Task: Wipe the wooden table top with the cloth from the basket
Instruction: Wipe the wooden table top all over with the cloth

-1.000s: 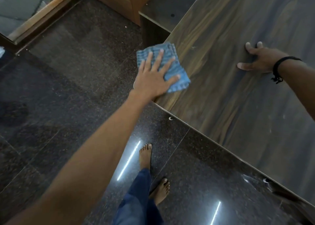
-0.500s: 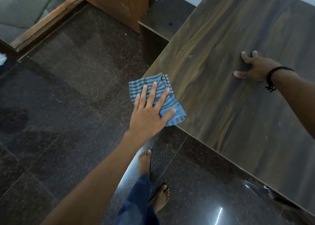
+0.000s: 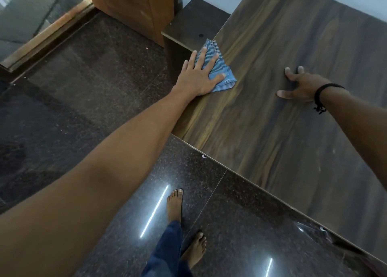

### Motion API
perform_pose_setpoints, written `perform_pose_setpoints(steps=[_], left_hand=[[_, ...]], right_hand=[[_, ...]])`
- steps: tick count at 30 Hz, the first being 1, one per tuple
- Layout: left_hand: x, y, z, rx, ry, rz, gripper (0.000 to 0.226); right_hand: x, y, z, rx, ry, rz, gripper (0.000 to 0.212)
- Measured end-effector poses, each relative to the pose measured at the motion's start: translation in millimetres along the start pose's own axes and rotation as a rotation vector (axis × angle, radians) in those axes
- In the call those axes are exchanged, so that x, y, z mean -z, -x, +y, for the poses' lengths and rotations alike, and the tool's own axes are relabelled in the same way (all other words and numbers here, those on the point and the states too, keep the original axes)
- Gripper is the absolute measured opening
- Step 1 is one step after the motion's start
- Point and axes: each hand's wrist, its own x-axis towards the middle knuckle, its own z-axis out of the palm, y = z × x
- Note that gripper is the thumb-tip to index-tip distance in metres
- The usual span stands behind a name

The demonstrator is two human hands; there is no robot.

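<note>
Left hand (image 3: 196,75), fingers splayed flat, has pushed the folded blue striped cloth (image 3: 217,67) farther up the dark wood-grain table top (image 3: 272,130) — now at its left edge. Right hand (image 3: 299,86) stays braced, fingers spread, holding nothing. Polished dark granite floor (image 3: 83,88) below.

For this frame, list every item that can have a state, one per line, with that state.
cloth: folded, flat on the table at its left edge, pressed under the left hand.
left hand: palm down, fingers spread over the cloth.
right hand: empty, fingers splayed, braced flat on the table.
wristband: worn on the right wrist.
table top: bare wood, faint smudges toward the right.
</note>
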Motion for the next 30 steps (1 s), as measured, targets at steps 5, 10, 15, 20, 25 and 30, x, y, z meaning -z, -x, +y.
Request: perform_pose_setpoints(steps=[5, 10, 15, 20, 25, 30], left_hand=[[-50, 116, -25, -0.018, -0.091, 0.183, 0.076], [-78, 185, -38, 0.066, -0.104, 0.076, 0.077], [-51, 97, -11, 0.009, -0.133, 0.091, 0.085], [-13, -33, 30, -0.035, -0.057, 0.049, 0.078], [24, -145, 66, -0.038, -0.035, -0.027, 0.081], [54, -227, 85, -0.085, -0.027, -0.062, 0.081]], right_hand=[[-5, -5, 3, 0.018, -0.022, 0.002, 0.095], [-8, -12, 7, 0.040, -0.008, 0.005, 0.093], [-4, -13, 7, 0.029, -0.018, -0.019, 0.093], [-7, -11, 7, 0.027, -0.045, -0.010, 0.090], [-9, -12, 8, 0.029, -0.079, -0.001, 0.092], [-10, -11, 5, 0.011, -0.093, -0.026, 0.091]])
